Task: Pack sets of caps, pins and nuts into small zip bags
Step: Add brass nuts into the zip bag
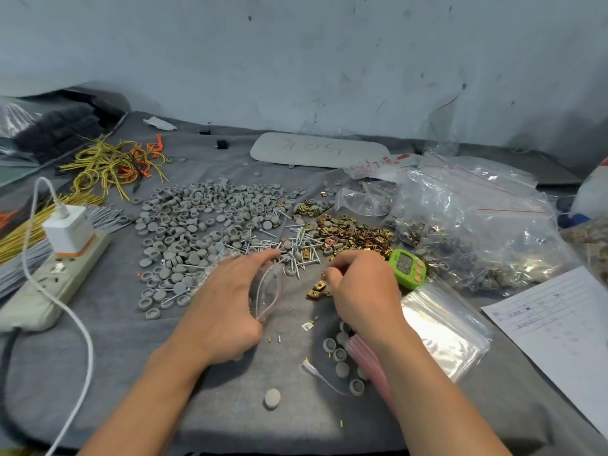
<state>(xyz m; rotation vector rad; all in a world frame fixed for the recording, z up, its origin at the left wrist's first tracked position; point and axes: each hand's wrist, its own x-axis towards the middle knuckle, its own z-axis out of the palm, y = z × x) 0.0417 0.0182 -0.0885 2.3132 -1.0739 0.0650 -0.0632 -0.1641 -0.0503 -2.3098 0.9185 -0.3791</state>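
Holding a small clear plastic zip bag with a red seal line [266, 291] in the left hand [227, 301] — fingers and thumb curled round it, mouth turned toward the heaps, low over the grey-clothed table [131, 357]. Working the right hand [362, 287] with fingers bent down among a few loose brass-coloured square clip nuts [317, 288]; hard to say, with knuckles in the way, whether anything is pinched yet. Lying just beyond: round grey plastic caps [197, 218], thin silver headed pins [292, 246] and a larger heap of brass nuts [355, 232]. Expect a limp, slick, near-weightless bag — best held by the lip, just beneath the seal, to keep it agape. Expect small, hard, light parts, prone to roll or snag; best taken in fingertip pinches.
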